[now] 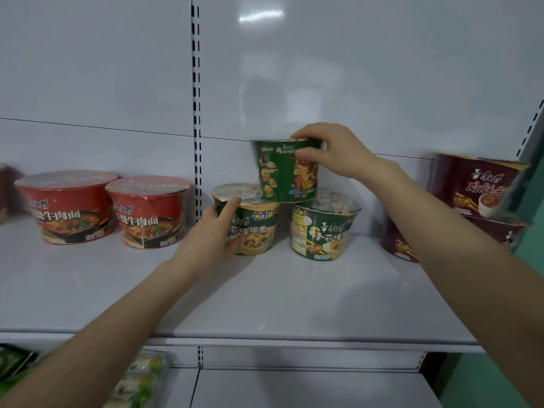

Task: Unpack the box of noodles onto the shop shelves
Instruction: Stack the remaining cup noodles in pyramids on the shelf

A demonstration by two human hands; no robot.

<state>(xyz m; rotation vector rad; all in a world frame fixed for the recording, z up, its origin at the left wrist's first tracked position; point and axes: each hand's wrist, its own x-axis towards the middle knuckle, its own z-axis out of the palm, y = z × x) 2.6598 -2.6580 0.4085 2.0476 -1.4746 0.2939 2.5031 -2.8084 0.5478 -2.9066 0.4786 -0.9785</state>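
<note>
My right hand (332,151) grips the top green bowl (282,172) at its two o'clock rim, fingers (306,132) curled over the lid. It stands upright, straddling the left green bowl (253,228) and the right green bowl (321,231). My left hand (212,240) wraps the left one from nine o'clock. The shelf (265,290) holds three green bowls, with two red bowls (67,207) at nine o'clock.

A pale grey-white sheet-metal back panel (353,69) fills the far side, crossed by a thin dark seam (88,126). A white upright with two rows of dark slots (195,83) splits it left of centre. A second slotted upright (530,128) slants at the right edge. Blurred reflected light (260,14) shines high on the panel. Near, a flat white metal shelf board (265,295) spans the width, with a lower white shelf (309,390) beneath. A teal-green wall (482,384) shows lower right.
</note>
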